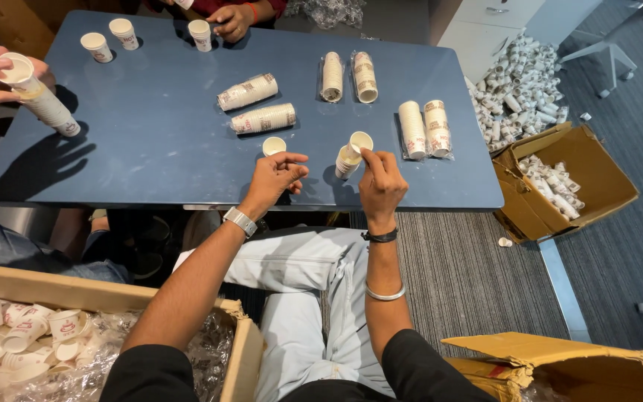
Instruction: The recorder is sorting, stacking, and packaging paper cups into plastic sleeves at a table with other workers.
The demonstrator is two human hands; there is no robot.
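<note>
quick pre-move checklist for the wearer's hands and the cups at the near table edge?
1. Right hand grips the short cup stack, fingers on the top cup's rim: ok.
2. Left hand empty, fingers pinched loosely, nothing visibly held: ok.
3. Single cup stands upright just beyond the left hand, apart from it: ok.
4. Wrapped cup sleeves lie farther back, away from both hands: ok.
5. Stack's base resting on the blue table or lifted: cannot tell.
6. Other people's hands at the far and left edges, away from this spot: ok.
</note>
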